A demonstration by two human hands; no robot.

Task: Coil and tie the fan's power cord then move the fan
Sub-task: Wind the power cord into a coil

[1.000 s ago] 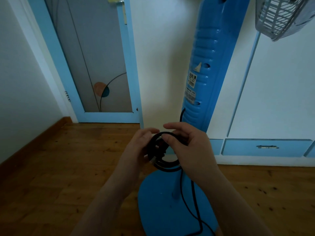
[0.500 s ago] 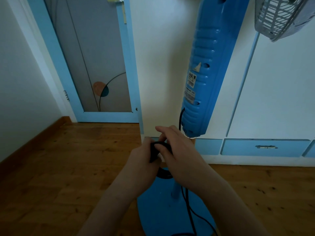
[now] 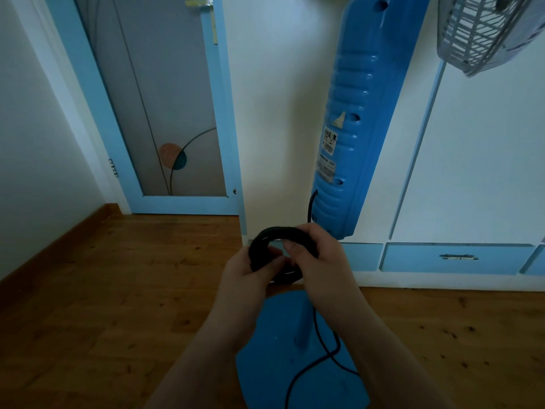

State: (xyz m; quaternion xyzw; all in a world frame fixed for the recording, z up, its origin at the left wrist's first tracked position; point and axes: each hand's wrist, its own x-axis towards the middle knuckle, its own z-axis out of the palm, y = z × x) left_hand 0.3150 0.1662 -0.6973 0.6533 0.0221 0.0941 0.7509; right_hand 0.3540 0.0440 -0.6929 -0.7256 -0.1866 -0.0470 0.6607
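A blue standing fan (image 3: 354, 122) rises in front of me, its flat base (image 3: 274, 349) on the wooden floor and its grey grille (image 3: 483, 31) at the top right. The black power cord (image 3: 277, 233) is wound into a small round coil held in front of the fan's pole. My left hand (image 3: 250, 278) grips the coil's left side. My right hand (image 3: 318, 261) holds its right side, fingers hooked through the loop. A loose stretch of cord (image 3: 321, 349) hangs down over the base, and another piece runs up into the fan body.
A blue-framed glass door (image 3: 153, 107) stands at the back left. White cabinets with blue trim and a drawer (image 3: 457, 258) line the wall behind the fan. Wooden floor (image 3: 118, 290) spreads to the left.
The coil has been lifted and turned so its upper arc shows above my hands. Half a second ago both hands were bunched over it, hiding most of the loop.
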